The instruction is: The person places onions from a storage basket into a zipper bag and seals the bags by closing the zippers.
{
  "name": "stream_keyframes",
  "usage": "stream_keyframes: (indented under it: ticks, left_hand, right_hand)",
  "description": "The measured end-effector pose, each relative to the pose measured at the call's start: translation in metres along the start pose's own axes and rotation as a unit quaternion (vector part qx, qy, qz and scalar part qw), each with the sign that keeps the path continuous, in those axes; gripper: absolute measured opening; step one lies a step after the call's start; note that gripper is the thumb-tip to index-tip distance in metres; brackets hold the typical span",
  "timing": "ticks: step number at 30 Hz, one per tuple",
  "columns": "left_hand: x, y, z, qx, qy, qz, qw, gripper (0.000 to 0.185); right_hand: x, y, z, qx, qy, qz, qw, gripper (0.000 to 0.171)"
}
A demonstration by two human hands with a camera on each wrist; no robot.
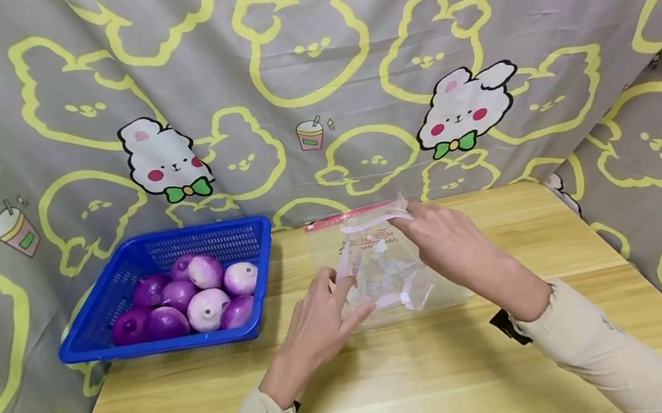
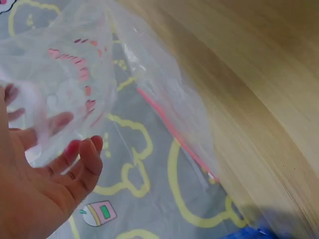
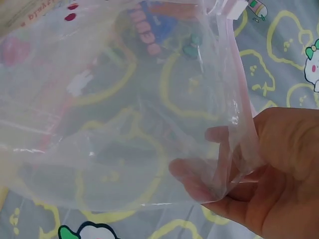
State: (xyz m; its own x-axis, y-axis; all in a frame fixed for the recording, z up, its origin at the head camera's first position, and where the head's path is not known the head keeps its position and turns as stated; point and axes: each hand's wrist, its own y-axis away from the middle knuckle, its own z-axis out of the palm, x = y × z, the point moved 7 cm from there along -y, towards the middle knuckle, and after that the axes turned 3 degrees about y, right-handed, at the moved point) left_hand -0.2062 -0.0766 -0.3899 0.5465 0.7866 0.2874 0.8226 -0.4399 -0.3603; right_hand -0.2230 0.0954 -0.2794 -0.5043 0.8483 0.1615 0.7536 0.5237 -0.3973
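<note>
A clear zip bag [image 1: 385, 265] with red print hangs between the two hands, its pale zip strip spread apart at the mouth. The right hand [image 1: 451, 239] grips the rim at the bag's upper right; in the right wrist view its fingers [image 3: 192, 179] show through the film, curled at the edge. At the left side of the mouth is the left hand [image 1: 321, 323], thumb and forefinger apart. Its fingers [image 2: 84, 164] are loosely bent in the left wrist view, one showing through the plastic. Beneath lies another clear bag with a red zip strip [image 1: 333, 220].
A blue plastic basket [image 1: 66, 342] holding several purple onions [image 1: 167, 322] stands left on the wooden table [image 1: 393, 393]. Behind the table hangs a grey curtain [image 1: 359, 35] with yellow cartoon outlines, which also covers the sides.
</note>
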Motion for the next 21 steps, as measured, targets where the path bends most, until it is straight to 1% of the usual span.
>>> stream_keyframes:
  ticks: [1,3,5,7,9,10,13,15,17,21]
  left_hand:
    - [0.003,0.002,0.0,0.004,-0.009,0.02,0.9997,0.053]
    - [0.01,0.005,-0.001,0.017,-0.029,0.064,0.9974,0.054]
    - [0.015,0.008,-0.001,0.031,-0.048,0.101,0.9932,0.051]
    - [0.018,0.01,0.0,0.039,-0.06,0.122,0.9899,0.046]
    - [0.018,0.011,0.002,0.034,-0.063,0.123,0.9898,0.042]
    - [0.017,0.012,0.003,0.022,-0.065,0.117,0.9908,0.042]
    - [0.014,0.013,0.007,-0.029,-0.057,0.092,0.9937,0.042]
    - [0.014,0.014,0.009,-0.066,-0.044,0.079,0.9937,0.04]
    - [0.015,0.013,0.011,-0.094,-0.02,0.076,0.9924,0.034]
    - [0.02,0.011,0.011,-0.123,0.039,0.082,0.9882,0.018]
  right_hand:
    - [-0.001,-0.001,0.002,-0.006,0.001,-0.003,1.0,0.047]
    - [-0.001,-0.004,0.005,-0.016,-0.012,-0.011,1.0,0.046]
    - [-0.001,-0.006,0.008,-0.025,-0.041,-0.022,0.999,0.047]
    - [0.001,-0.007,0.01,-0.028,-0.083,-0.035,0.996,0.046]
    - [0.004,-0.005,0.011,-0.032,-0.126,-0.047,0.99,0.043]
    - [0.006,-0.004,0.01,-0.033,-0.144,-0.051,0.988,0.042]
    - [0.009,0.0,0.009,-0.035,-0.177,-0.058,0.982,0.042]
    - [0.01,0.001,0.008,-0.039,-0.176,-0.059,0.982,0.044]
    - [0.008,0.0,0.009,-0.042,-0.163,-0.062,0.984,0.045]
    - [0.006,-0.001,0.012,-0.049,-0.14,-0.06,0.987,0.045]
